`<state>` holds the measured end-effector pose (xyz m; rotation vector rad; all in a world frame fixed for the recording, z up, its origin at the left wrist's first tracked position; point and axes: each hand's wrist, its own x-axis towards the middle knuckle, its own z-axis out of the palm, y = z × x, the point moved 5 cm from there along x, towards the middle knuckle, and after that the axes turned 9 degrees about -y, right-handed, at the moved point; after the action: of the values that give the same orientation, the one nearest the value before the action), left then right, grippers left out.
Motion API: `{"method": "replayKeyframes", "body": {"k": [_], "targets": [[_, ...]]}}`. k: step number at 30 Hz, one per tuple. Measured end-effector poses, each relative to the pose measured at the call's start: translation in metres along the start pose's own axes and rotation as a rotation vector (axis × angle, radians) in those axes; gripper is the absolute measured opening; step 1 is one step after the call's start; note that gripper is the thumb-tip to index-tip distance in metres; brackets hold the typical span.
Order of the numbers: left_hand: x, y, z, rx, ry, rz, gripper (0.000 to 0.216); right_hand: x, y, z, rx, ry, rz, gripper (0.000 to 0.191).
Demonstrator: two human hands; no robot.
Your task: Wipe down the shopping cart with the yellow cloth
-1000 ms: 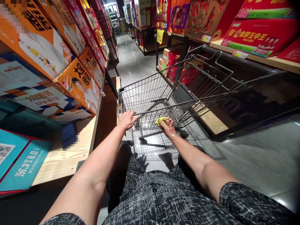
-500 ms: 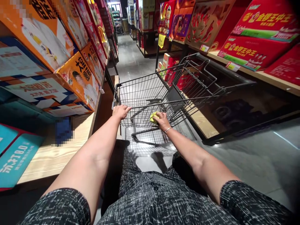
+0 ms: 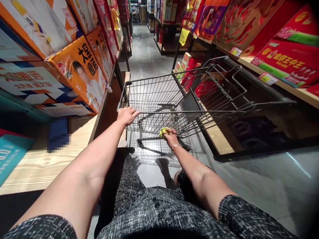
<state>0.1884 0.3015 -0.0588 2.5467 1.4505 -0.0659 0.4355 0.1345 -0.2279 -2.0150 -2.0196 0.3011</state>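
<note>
A wire cart [image 3: 159,78] is seen on the floor [image 3: 251,186] of a narrow aisle, between two rows of shelves. The near left corner of its rim is held by the left hand [image 3: 127,115]; the grip is closed over the top wire, with the fingers lying along it. A yellow cloth [image 3: 162,131] is clasped in the right hand [image 3: 171,136], whose grip is closed around it. The cloth is pressed against a lower bar at the near end of the cart, roughly midway between its two sides.

The cart's left side is set just beside the front edge of the wooden left shelf [image 3: 37,166], above which orange boxes [image 3: 82,71] lean out over the edge. Little room is left there. The cart's right side is splayed out near the edge of the low right shelf [image 3: 219,132], with red boxes [image 3: 286,61] stacked above it. Bare floor is seen beyond the far end of the cart, running up the aisle, and a wider stretch lies open at the near right. The person's patterned clothing is seen close behind the near end of the cart.
</note>
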Motion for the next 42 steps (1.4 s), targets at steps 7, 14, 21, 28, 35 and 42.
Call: {"method": "replayKeyframes", "body": {"k": [7, 14, 21, 28, 35, 42], "targets": [[0.000, -0.001, 0.001, -0.013, -0.007, 0.000, 0.052, -0.001, -0.006, -0.011, -0.041, -0.018, -0.059, 0.030], [0.000, 0.002, 0.000, -0.002, -0.021, -0.015, 0.054, -0.023, 0.043, -0.164, -0.203, 0.583, -0.059, 0.038], [-0.005, 0.008, 0.000, -0.008, -0.025, -0.021, 0.055, -0.021, 0.050, -0.116, -0.187, 0.454, 0.007, 0.036], [-0.004, 0.007, 0.001, -0.016, -0.030, -0.027, 0.056, -0.016, 0.035, 0.002, -0.097, 0.008, 0.045, 0.028], [-0.004, 0.005, -0.001, 0.006, -0.063, -0.019, 0.055, -0.022, 0.043, -0.023, -0.119, 0.008, 0.021, 0.032], [-0.011, 0.044, -0.008, 0.001, -0.028, 0.104, 0.053, -0.042, 0.076, -0.172, -0.176, 0.543, -0.037, 0.037]]}}
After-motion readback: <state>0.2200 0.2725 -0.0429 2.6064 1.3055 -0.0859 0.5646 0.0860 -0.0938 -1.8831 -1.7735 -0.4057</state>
